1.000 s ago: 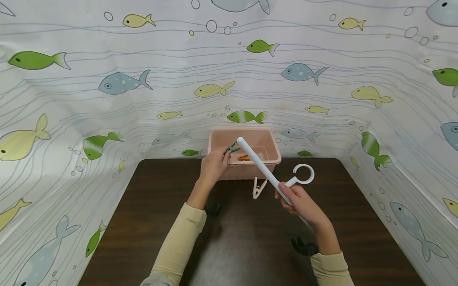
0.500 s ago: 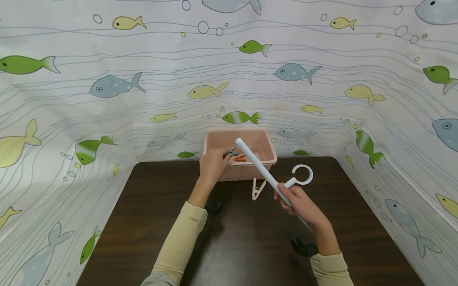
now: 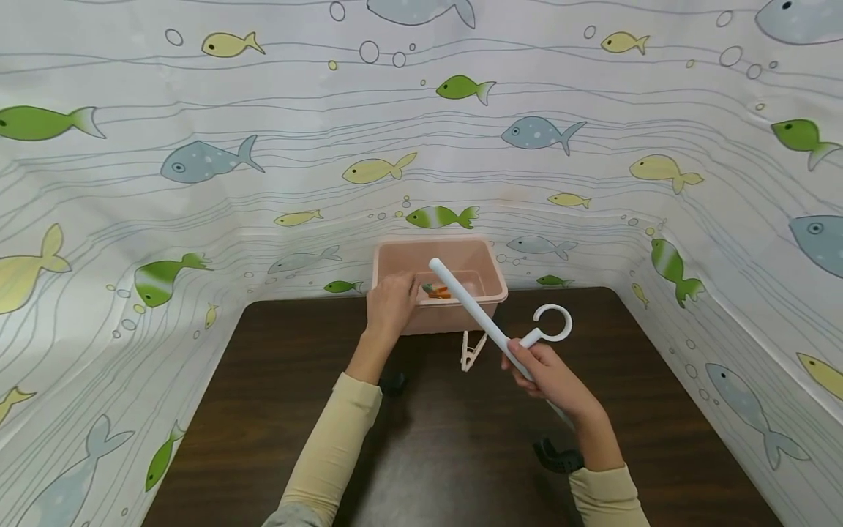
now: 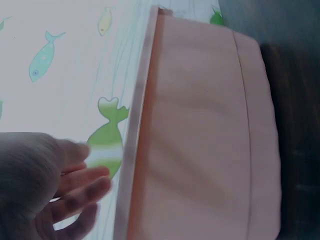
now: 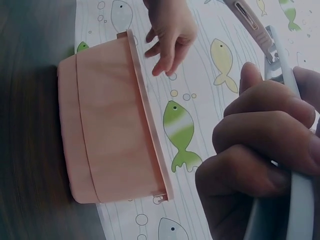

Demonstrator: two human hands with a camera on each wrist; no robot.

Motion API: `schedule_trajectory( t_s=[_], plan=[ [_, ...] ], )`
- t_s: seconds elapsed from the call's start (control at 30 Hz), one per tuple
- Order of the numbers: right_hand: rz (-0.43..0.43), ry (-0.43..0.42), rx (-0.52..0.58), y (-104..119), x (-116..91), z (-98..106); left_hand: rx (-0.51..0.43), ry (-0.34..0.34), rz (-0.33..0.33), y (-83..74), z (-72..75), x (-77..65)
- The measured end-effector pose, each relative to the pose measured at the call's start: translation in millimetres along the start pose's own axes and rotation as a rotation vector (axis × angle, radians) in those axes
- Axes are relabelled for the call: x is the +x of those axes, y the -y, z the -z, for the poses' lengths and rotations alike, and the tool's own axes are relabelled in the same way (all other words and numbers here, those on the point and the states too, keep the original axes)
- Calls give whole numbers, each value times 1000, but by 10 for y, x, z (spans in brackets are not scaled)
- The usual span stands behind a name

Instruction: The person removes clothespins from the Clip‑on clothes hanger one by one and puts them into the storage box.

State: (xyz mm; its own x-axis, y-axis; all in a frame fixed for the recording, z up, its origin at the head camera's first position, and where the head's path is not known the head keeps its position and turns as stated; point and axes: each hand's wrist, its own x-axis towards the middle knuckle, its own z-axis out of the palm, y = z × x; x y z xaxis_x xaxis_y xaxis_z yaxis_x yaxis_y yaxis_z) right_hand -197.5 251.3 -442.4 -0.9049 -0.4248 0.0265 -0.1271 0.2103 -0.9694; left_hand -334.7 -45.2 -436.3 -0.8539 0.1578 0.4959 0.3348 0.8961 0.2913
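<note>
My right hand (image 3: 546, 377) grips a white hanger (image 3: 469, 301) with an open round hook (image 3: 556, 322). In the right wrist view, a pale pink clothespin (image 5: 250, 25) is clipped to the hanger's bar; in the head view the clothespin (image 3: 470, 353) hangs below it. My left hand (image 3: 390, 301) is over the left part of a pink plastic bin (image 3: 448, 318), its fingers loosely bent and holding nothing. Inside the bin lie an orange clothespin (image 3: 440, 293) and a green clothespin (image 3: 427, 288), the green one partly hidden.
The bin stands at the back of a dark wooden table (image 3: 283, 410). A white fish-print curtain (image 3: 296, 146) surrounds the table behind and at both sides. Black wrist mounts (image 3: 558, 457) sit below the wrists.
My left hand has let go of the green clothespin, which dropped into the bin beside the orange one. My right hand still holds the hanger in nearly the same place. The head view shifted slightly.
</note>
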Motion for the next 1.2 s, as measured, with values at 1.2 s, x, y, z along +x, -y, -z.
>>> schedule_trajectory(
  t_s=[1.2],
  plan=[
    [-4, 36, -6, 62, 93, -186, -1262, 613, -200, -381, 509, -821]
  ],
)
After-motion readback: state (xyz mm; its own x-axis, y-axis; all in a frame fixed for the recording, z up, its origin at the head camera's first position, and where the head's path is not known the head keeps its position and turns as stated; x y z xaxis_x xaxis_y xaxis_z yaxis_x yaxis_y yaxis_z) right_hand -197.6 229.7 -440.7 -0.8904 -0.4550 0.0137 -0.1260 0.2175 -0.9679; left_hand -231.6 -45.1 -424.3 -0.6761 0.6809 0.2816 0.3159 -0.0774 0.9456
